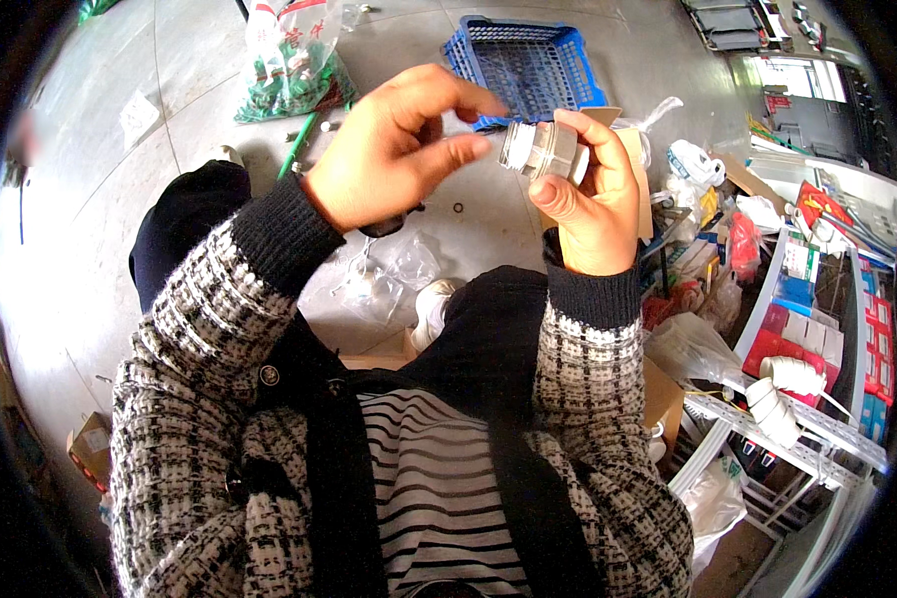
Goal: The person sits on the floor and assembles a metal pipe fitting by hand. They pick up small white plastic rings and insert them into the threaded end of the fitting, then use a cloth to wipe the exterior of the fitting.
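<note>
While R hand (603,204) pinches it, threaded fitting (544,151), qty 1, greyish, collar mid-body, is held off the floor (75,239), center-right. R grasp: thumb on near side, fingers round far and right sides. L hand (384,149): just left of fitting; thumb & index spread in loose C, released, nothing visible btwn; other fingers partly hidden, can't tell more. Key relation: fitting's long axis runs approx. left-right, thread end facing L fingertips, just beside them; small gap apparent, contact unconfirmed. Pale end faces right, toward R palm. Nearer hand: R, in contact; of L digits, thumb tip closest to thread. Also present: blue crate (518,24), far, beyond fitting; clear bag (314,22) w/ green parts (284,85), far left; green rod (296,148), nr bag; small dark ring (458,207) on floor, nearer than fitting, to its left; white rack (852,445), right, w/ white cylindrical items (792,375).
</note>
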`<state>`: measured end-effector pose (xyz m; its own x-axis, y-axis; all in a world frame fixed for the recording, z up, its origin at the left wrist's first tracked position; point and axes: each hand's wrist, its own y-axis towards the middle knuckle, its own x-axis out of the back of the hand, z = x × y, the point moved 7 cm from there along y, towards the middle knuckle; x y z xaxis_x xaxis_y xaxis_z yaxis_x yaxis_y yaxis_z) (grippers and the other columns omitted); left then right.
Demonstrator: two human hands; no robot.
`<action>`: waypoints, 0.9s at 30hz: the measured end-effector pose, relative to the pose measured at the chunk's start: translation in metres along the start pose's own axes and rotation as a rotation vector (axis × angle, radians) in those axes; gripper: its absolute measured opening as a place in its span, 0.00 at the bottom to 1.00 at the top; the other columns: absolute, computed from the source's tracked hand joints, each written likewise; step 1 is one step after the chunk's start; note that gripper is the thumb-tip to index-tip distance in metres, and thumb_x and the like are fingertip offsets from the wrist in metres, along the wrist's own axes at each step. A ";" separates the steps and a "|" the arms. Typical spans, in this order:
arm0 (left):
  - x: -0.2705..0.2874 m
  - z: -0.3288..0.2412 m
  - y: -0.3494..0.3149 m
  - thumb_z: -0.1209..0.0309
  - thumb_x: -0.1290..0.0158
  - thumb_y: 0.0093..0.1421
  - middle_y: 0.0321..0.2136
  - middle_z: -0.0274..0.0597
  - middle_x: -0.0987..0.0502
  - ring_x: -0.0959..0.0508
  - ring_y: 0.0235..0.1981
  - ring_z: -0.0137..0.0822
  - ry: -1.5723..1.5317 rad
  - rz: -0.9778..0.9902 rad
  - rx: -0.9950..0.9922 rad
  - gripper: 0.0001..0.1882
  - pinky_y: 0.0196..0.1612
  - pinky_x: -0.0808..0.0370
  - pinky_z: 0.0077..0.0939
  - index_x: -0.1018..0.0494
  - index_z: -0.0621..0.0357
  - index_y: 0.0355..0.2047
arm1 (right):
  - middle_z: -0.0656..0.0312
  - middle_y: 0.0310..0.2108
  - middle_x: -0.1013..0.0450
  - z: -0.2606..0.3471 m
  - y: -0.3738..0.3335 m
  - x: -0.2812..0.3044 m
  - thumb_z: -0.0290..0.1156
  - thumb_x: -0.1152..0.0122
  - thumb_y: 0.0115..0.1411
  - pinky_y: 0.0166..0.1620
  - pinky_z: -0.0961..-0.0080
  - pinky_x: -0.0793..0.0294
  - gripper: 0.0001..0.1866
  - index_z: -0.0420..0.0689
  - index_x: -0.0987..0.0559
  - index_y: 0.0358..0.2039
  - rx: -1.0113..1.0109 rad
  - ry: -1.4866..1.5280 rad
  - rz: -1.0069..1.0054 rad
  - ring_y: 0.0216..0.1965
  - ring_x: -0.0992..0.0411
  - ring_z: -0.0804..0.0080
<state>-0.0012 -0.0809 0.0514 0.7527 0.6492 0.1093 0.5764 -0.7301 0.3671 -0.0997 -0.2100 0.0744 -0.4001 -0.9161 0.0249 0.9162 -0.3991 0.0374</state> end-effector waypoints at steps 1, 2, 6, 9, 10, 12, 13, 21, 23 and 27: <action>-0.002 -0.011 0.000 0.75 0.44 0.51 0.29 0.34 0.32 0.31 0.31 0.24 0.054 -0.005 -0.089 0.10 0.32 0.35 0.15 0.27 0.60 0.36 | 0.63 0.35 0.30 0.000 -0.001 0.000 0.31 0.27 0.38 0.40 0.81 0.29 0.35 0.39 0.34 0.46 0.000 -0.007 0.001 0.36 0.31 0.77; -0.005 -0.019 0.000 0.75 0.43 0.50 0.30 0.35 0.31 0.31 0.32 0.26 0.107 -0.010 -0.178 0.12 0.33 0.34 0.16 0.27 0.59 0.36 | 0.63 0.35 0.30 0.000 -0.001 0.000 0.30 0.27 0.38 0.40 0.81 0.29 0.35 0.39 0.34 0.46 0.000 -0.014 0.002 0.36 0.31 0.78; -0.008 -0.012 -0.002 0.75 0.42 0.47 0.27 0.37 0.31 0.29 0.29 0.31 0.114 -0.073 -0.298 0.12 0.31 0.32 0.21 0.27 0.57 0.34 | 0.64 0.34 0.30 0.000 -0.001 -0.008 0.29 0.27 0.38 0.39 0.81 0.28 0.34 0.39 0.34 0.46 0.034 -0.144 0.039 0.35 0.31 0.79; -0.006 -0.018 -0.001 0.76 0.43 0.47 0.25 0.41 0.30 0.28 0.25 0.38 0.200 -0.128 -0.327 0.07 0.28 0.31 0.26 0.28 0.58 0.29 | 0.65 0.34 0.30 -0.002 -0.004 -0.013 0.30 0.27 0.38 0.38 0.81 0.28 0.35 0.40 0.34 0.47 0.000 -0.150 0.066 0.35 0.31 0.79; -0.005 -0.021 0.000 0.77 0.45 0.48 0.24 0.42 0.31 0.28 0.26 0.40 0.220 -0.123 -0.293 0.06 0.28 0.31 0.27 0.29 0.59 0.27 | 0.65 0.34 0.30 -0.003 -0.004 -0.014 0.30 0.27 0.38 0.38 0.81 0.28 0.35 0.40 0.34 0.47 -0.018 -0.151 0.075 0.35 0.31 0.79; -0.002 -0.017 0.002 0.79 0.48 0.49 0.23 0.43 0.32 0.28 0.26 0.41 0.202 -0.164 -0.206 0.04 0.28 0.32 0.28 0.31 0.60 0.25 | 0.64 0.35 0.31 -0.001 -0.004 -0.014 0.30 0.27 0.38 0.39 0.81 0.28 0.34 0.39 0.33 0.47 0.025 -0.177 0.097 0.35 0.31 0.78; 0.001 -0.010 0.002 0.80 0.49 0.50 0.22 0.44 0.32 0.29 0.25 0.41 0.164 -0.208 -0.152 0.03 0.29 0.32 0.27 0.32 0.61 0.25 | 0.64 0.35 0.31 0.001 -0.004 -0.015 0.30 0.27 0.38 0.40 0.80 0.29 0.34 0.39 0.33 0.47 0.058 -0.198 0.105 0.36 0.31 0.77; 0.009 0.003 0.001 0.72 0.49 0.56 0.25 0.31 0.34 0.35 0.28 0.25 -0.140 -0.131 -0.057 0.05 0.32 0.38 0.16 0.33 0.60 0.28 | 0.63 0.39 0.33 0.004 -0.006 -0.015 0.28 0.26 0.37 0.44 0.76 0.30 0.35 0.39 0.33 0.46 0.204 -0.195 0.095 0.40 0.32 0.74; 0.004 -0.023 -0.002 0.74 0.40 0.46 0.29 0.39 0.30 0.30 0.32 0.34 0.102 -0.057 -0.277 0.10 0.33 0.34 0.22 0.29 0.60 0.28 | 0.62 0.39 0.33 0.001 -0.005 -0.013 0.28 0.26 0.36 0.43 0.77 0.30 0.36 0.39 0.33 0.46 0.118 -0.172 0.100 0.40 0.32 0.74; -0.004 -0.018 -0.007 0.75 0.38 0.41 0.28 0.38 0.31 0.30 0.32 0.35 0.167 -0.051 -0.266 0.12 0.34 0.32 0.25 0.27 0.56 0.28 | 0.62 0.38 0.33 0.000 -0.005 -0.015 0.29 0.25 0.34 0.42 0.77 0.30 0.36 0.39 0.33 0.46 0.077 -0.163 0.092 0.39 0.32 0.74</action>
<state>-0.0139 -0.0739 0.0652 0.6497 0.7256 0.2267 0.4921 -0.6288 0.6020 -0.0982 -0.1941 0.0741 -0.3191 -0.9279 0.1926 0.9470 -0.3042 0.1034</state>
